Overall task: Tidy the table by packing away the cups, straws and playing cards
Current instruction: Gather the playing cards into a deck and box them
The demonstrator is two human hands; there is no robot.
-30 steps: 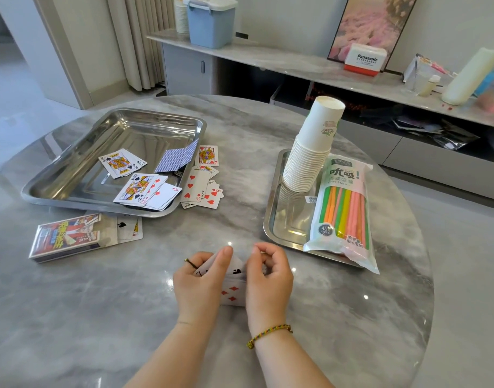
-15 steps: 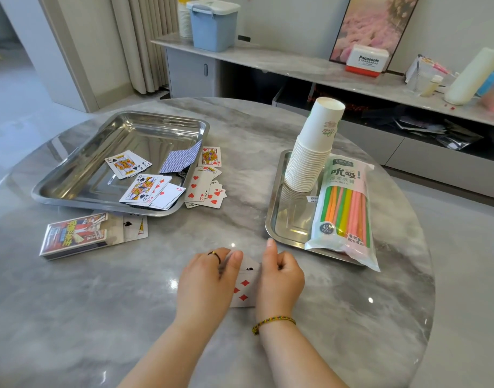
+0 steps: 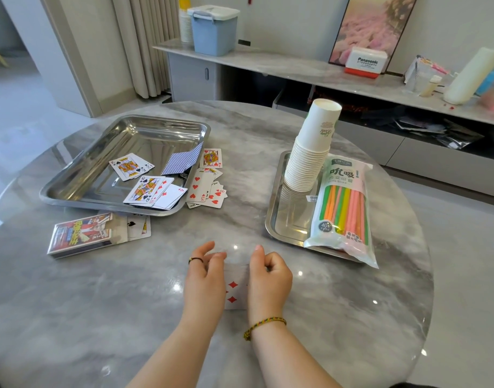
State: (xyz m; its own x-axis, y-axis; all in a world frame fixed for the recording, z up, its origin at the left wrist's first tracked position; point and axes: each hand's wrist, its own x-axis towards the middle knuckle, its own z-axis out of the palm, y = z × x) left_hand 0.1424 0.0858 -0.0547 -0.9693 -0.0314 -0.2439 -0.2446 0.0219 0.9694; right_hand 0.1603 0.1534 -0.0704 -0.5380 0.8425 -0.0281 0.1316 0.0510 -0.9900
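Observation:
Between my hands near the table's front lies a small stack of playing cards with a diamonds card on top. My left hand holds its left edge and my right hand grips its right edge with curled fingers. Loose cards lie in and beside the left steel tray. More cards are spread on the table by that tray. The card box lies open at front left. A stack of paper cups and a bag of coloured straws rest in the right steel tray.
The round grey marble table ends close to the right tray. Behind it runs a low sideboard with a blue lidded bin, a white and red box and other clutter.
Both hands have settled the card stack lower on the table and squared its sides. The spade card seen on top before is no longer visible.

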